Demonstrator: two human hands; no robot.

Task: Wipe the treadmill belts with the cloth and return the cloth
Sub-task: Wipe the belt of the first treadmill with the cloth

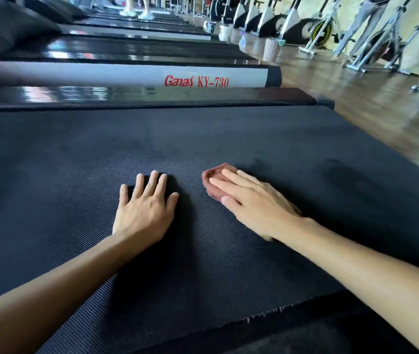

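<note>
A wide black textured treadmill belt (80,154) fills most of the head view. My right hand (251,200) lies flat with straight fingers on a small reddish-brown cloth (212,176), pressing it onto the belt; most of the cloth is hidden under the palm. My left hand (145,208) rests flat on the bare belt just left of the cloth, fingers spread, holding nothing. A darker patch of belt (341,175) shows to the right of the cloth.
A glossy black side rail (126,97) and a grey rail marked "Ganas KY-730" (195,81) border the belt's far side. More treadmills line up behind. Wooden floor (372,106) lies right, with exercise bikes (315,31) along the wall. A person's feet (136,12) stand far back.
</note>
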